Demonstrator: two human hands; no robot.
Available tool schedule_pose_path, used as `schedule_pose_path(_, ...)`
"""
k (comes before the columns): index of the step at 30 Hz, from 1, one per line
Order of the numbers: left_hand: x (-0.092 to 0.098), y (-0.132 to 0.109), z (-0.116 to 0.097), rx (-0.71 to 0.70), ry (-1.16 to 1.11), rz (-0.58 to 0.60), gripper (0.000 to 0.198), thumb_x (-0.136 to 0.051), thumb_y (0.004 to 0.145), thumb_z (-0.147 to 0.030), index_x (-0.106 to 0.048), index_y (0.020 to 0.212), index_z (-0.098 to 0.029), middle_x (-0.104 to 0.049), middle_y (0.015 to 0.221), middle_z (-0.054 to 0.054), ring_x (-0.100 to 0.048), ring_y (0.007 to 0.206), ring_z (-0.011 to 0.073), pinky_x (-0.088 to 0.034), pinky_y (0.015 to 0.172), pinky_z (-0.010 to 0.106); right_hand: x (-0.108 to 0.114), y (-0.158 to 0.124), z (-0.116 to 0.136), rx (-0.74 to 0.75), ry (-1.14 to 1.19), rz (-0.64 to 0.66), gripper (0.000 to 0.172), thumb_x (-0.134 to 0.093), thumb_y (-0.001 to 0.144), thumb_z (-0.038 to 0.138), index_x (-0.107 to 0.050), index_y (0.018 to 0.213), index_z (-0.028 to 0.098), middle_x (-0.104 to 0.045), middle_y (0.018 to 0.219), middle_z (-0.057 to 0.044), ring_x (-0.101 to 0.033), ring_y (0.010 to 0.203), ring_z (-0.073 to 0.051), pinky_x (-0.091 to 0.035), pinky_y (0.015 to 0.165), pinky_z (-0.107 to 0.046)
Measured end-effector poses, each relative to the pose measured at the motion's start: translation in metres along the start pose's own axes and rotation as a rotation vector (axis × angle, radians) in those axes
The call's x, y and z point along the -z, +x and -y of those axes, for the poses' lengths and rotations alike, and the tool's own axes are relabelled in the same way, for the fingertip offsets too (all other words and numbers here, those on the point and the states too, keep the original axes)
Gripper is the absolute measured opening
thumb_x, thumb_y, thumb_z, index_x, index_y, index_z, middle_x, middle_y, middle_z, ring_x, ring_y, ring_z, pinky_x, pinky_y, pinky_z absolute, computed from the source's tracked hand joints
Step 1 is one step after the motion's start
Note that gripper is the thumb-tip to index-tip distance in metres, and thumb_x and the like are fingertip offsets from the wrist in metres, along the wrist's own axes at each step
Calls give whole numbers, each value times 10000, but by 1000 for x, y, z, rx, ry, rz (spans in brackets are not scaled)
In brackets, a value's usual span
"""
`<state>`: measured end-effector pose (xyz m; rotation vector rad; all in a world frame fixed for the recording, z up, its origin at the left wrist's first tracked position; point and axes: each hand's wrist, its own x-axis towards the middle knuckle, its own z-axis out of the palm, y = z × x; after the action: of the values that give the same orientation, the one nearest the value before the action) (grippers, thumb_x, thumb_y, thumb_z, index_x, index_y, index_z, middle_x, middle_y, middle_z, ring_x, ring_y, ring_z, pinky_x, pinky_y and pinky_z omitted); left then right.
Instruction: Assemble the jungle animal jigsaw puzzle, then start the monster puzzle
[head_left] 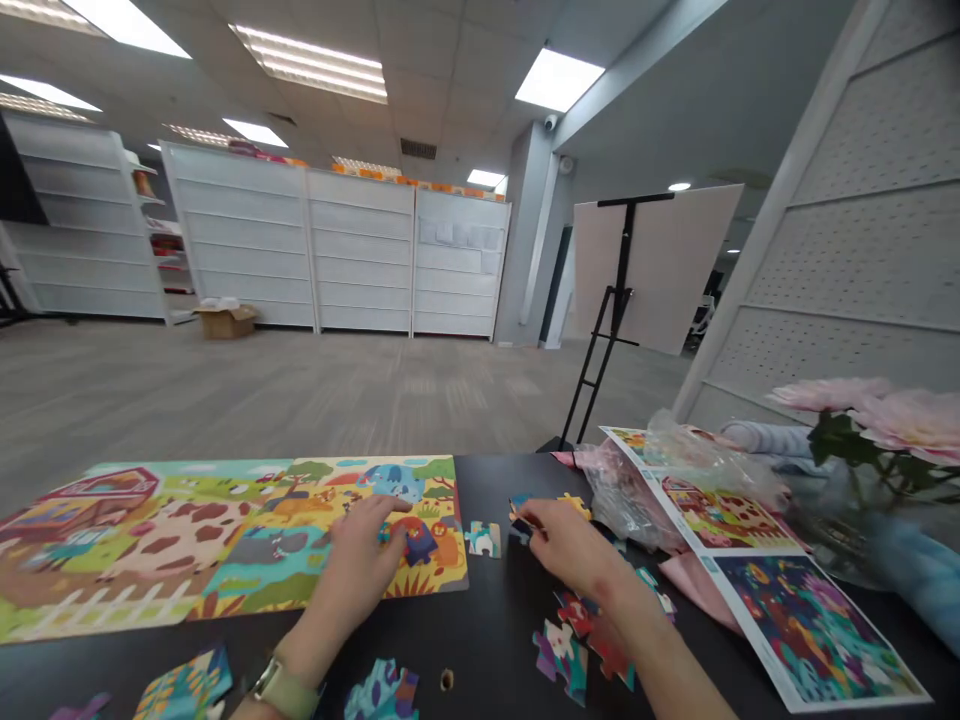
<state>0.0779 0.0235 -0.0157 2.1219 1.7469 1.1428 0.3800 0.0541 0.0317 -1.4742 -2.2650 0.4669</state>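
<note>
A colourful animal puzzle sheet [187, 540] lies on the black table [487, 630]. My left hand [360, 560] rests on the sheet's right part, fingers curled down on a puzzle piece [416, 540] with red and blue. My right hand [562, 540] is to the right on the table, fingers pinched on a small puzzle piece [574, 503] with yellow and blue. A single loose piece [484, 540] lies between the two hands. More loose pieces [570, 640] lie under my right forearm.
A printed picture guide [787, 590] and a crumpled clear plastic bag [652, 480] lie at the right, with pink flowers [877, 410] in a vase. Loose pieces [187, 685] sit near the front edge. A black easel [607, 310] stands beyond the table.
</note>
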Motion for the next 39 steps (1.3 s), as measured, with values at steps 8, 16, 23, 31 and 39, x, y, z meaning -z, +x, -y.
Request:
schedule_pose_path(8, -11, -12, -27, -55, -241, 63, 322, -526, 933, -319, -625, 1224, -220, -707, 1213, 105, -659, 1146, 273, -525, 991, 421, -26, 12, 11, 20, 445, -24, 404, -539, 841, 226, -624, 1232, 173, -773, 1022, -85, -745, 941, -218, -578, 837, -339)
schedule_pose_path(16, -29, -13, -24, 53, -506, 205, 412, -540, 911, -367, -572, 1290, -209, -729, 1182, 104, -720, 986, 263, -581, 847, 377, -50, 7, 42, 93, 531, 49, 344, -624, 897, 369, -667, 1214, 243, -755, 1134, -52, -722, 1043, -213, -568, 897, -327)
schedule_pose_path(23, -3, -6, -3, 4, 42, 136, 431, -447, 886, -182, -594, 1291, -203, -681, 1286, 103, -624, 1185, 274, -473, 1023, 417, 15, 0, -34, -234, -82, -63, 524, -734, 733, 291, -687, 1236, 150, -681, 1281, -186, -596, 1242, -371, -402, 1085, -509)
schedule_pose_path(31, -2, -6, 5, 120, 296, 79, 440, -530, 833, -150, -647, 1254, -199, -649, 1258, 136, -532, 1226, 367, -394, 983, 507, 4, 2, -28, -216, -160, -67, 497, -646, 764, 263, -698, 1254, 191, -723, 1243, -146, -631, 1222, -327, -443, 1032, -400)
schedule_pose_path(39, -4, -14, -17, -31, 174, 139, 457, -484, 834, -75, -660, 1209, -268, -640, 1282, 82, -551, 1248, 300, -364, 1033, 472, -13, 7, -15, -119, -64, -61, 607, -543, 789, 148, -597, 1393, 153, -699, 1300, -128, -646, 1197, -266, -440, 1065, -374)
